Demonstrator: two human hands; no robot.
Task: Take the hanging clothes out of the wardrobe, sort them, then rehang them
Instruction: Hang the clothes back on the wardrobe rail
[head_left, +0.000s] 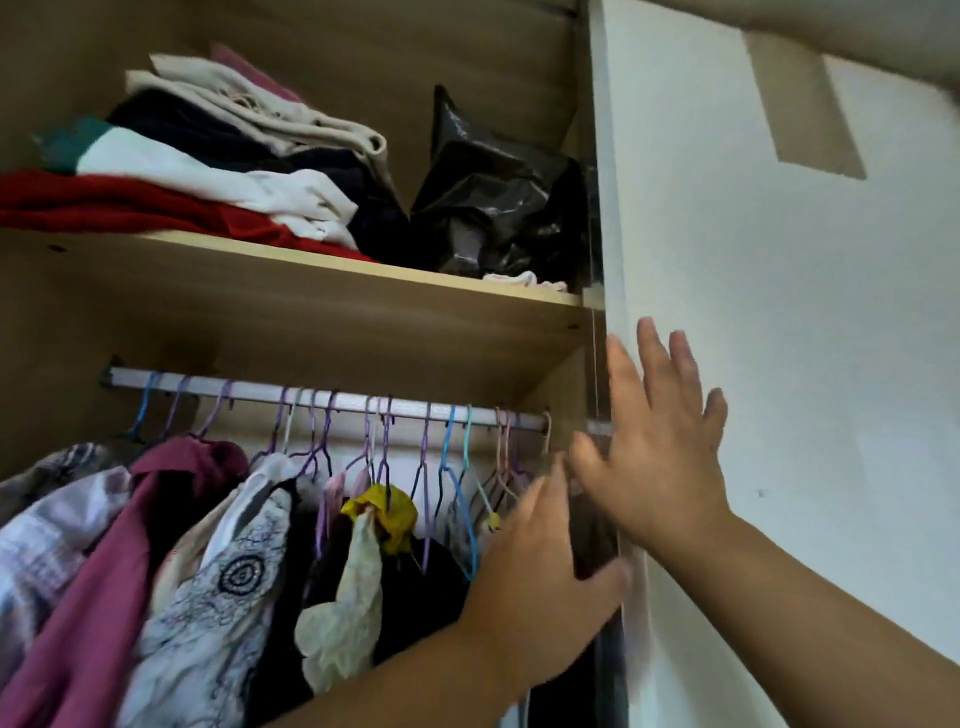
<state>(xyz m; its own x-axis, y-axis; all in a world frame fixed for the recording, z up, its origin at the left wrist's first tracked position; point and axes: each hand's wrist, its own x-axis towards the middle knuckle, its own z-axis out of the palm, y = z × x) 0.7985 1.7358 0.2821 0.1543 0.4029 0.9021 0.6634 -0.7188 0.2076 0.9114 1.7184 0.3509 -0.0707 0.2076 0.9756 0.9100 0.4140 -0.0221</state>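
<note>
Hanging in the lower compartment of the wardrobe, the clothes fill the lower left of the frame, packed close on coloured hangers in purple, blue, pink and white. They hook over a pale metal rail whose long axis runs from left to right, dipping a little toward the right; the garments fall straight down from it. Among them are a maroon top, a white piece printed with dark rings and a bunched yellow cloth.

Above, the wooden shelf holds a stack of folded clothes at upper left: red at the bottom, then white, dark blue, cream and pink. Just beside the stack on the right sits a crumpled black plastic bag.

At right stands the white door. The right hand lies flat against it near its edge, fingers spread and straight, gripping nothing. The left hand, lower centre, is stretched out with its thumb at the door's edge; it holds nothing, though it is blurred.
</note>
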